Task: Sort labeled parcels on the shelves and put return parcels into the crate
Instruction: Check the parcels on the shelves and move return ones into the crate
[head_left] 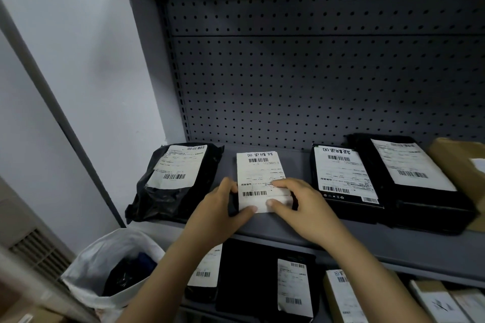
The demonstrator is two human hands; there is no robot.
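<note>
Gripping the small white-labelled parcel (259, 173) from both sides: left hand (223, 207) curled round its left edge with the thumb laid on the label's near corner, right hand (301, 207) clasping the right edge, thumb on the label too. Lying flat on the grey metal shelf (393, 241), label up, between a crumpled black bag parcel (170, 191) to the left and a black box (341, 178) to the right, apart from both. Just beside that box, a larger black parcel (420, 191), then a brown carton (462, 165) at the frame edge. Behind, a dark grey pegboard panel (315, 86); to the left, a pale wall (78, 60). Below, on a lower shelf, more labelled parcels (262, 278); beside the rack, a white sack (105, 252) with dark contents, and a vent grille (39, 252) low on the left.
</note>
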